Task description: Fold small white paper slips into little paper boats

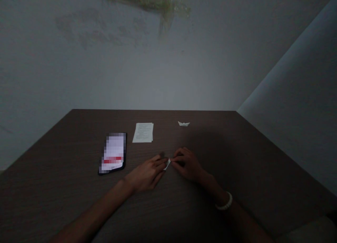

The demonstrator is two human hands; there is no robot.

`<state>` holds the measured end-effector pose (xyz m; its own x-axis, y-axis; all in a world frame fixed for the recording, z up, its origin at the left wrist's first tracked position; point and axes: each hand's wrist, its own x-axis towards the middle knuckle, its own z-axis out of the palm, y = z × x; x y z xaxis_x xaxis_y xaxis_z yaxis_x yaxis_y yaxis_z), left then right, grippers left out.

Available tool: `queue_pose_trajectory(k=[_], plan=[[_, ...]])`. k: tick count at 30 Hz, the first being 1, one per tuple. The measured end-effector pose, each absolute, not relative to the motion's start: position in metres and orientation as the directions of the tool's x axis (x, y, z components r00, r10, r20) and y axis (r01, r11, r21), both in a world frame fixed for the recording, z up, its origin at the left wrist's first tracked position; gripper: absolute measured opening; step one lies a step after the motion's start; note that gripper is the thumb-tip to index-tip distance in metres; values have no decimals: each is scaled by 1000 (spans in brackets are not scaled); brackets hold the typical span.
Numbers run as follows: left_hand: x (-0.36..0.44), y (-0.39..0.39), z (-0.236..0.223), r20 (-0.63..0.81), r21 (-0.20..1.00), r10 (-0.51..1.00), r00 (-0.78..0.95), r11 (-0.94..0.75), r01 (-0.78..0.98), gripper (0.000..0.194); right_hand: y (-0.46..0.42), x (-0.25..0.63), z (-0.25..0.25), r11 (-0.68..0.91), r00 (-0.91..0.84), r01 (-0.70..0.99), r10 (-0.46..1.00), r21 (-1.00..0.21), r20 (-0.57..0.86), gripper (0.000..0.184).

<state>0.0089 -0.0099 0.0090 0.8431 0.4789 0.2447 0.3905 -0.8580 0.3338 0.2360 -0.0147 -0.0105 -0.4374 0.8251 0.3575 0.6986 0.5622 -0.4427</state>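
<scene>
The left hand (147,172) has straight fingers (160,162) over the small paper (167,164); the right hand (188,164) pinches its tip. Probably light and easily torn, so hold its edges.

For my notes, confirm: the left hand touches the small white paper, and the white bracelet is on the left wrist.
No: the head view shows the white bracelet on the right wrist. The left hand does touch the small white paper.

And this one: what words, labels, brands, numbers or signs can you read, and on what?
No text is readable.
Sheets: rows of print, too small to read.
Phone: screen pixelated, nothing legible.
Paper boat: no lettering can be made out.
Folded paper: none can be made out.
</scene>
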Motion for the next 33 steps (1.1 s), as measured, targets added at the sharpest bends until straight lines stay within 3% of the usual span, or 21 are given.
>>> queue_pose_trajectory(k=[3, 9, 33], plan=[[9, -10, 10, 216, 286, 473, 854, -867, 408, 33, -8, 229, -13, 449, -299, 703, 890, -551, 345, 8], [9, -10, 7, 208, 264, 472, 857, -871, 415, 30, -4, 213, -13, 306, -128, 767, 935, -565, 332, 7], [11, -9, 12, 232, 332, 478, 847, -858, 393, 40, -8, 215, -15, 283, -54, 729, 931, -623, 360, 11]])
